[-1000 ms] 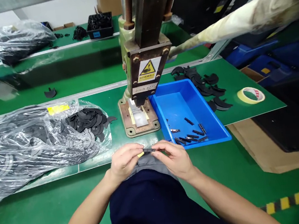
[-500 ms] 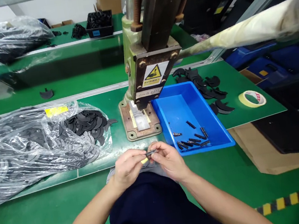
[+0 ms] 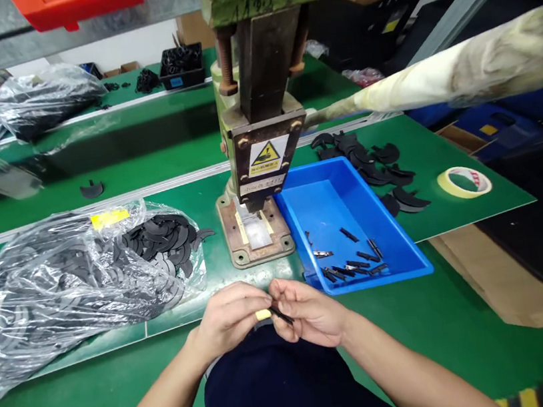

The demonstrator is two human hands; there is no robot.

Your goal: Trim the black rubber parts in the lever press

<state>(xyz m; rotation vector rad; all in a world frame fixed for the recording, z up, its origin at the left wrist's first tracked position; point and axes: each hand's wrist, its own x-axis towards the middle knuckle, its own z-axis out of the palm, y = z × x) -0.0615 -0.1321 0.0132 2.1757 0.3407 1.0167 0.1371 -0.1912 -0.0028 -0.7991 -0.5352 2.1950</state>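
In front of my body, a small narrow black part sits between my two hands and slants down to the right. My left hand is closed, its fingertips pinching the part's upper end, with a piece of yellow tape at a finger. The fingers of my right hand are closed round the same part from the other side. Just beyond my hands stands a green hand press with a metal plate on its base. Several similar black parts lie in the blue bin to the right.
A clear plastic bag of dark crescent-shaped pieces lies on the left. More crescents and a tape roll are on the right. The press's wrapped lever sticks out rightward. A black tray stands on the back bench.
The black part has turned from nearly level to slanting down to the right. My hands have shifted slightly, and the head view has tilted up, showing more of the press's top.
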